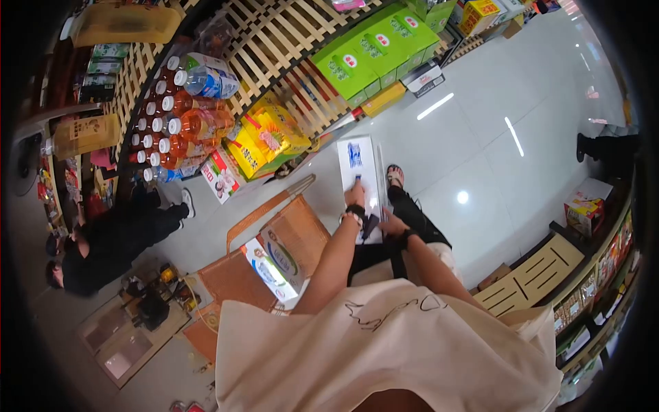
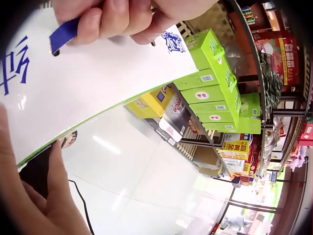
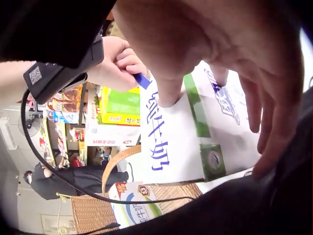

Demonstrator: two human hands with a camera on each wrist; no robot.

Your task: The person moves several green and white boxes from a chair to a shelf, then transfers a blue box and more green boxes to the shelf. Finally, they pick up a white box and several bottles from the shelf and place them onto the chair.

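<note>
A white milk carton [image 1: 371, 184] with blue lettering is held in front of the body. My left hand [image 1: 355, 196] grips the blue strap handle [image 2: 64, 35] on its top face, fingers curled round it. Against the side of the carton nearest the body lies my right hand [image 1: 393, 225]. In the right wrist view that hand [image 3: 215, 54] is spread over the carton, the thumb on the lettered face and the fingers reaching across the green-banded side [image 3: 198, 107]. Part of the carton is hidden behind the right hand there.
A woven wicker chair [image 1: 223, 283] stands to the left, with another milk carton [image 1: 269, 269] on it. Slatted shelves carry green boxes [image 1: 376, 49], bottles [image 1: 199, 127] and yellow packs [image 1: 269, 137]. A person in black [image 1: 117, 237] is at the left. A low wooden bench [image 1: 532, 275] stands right.
</note>
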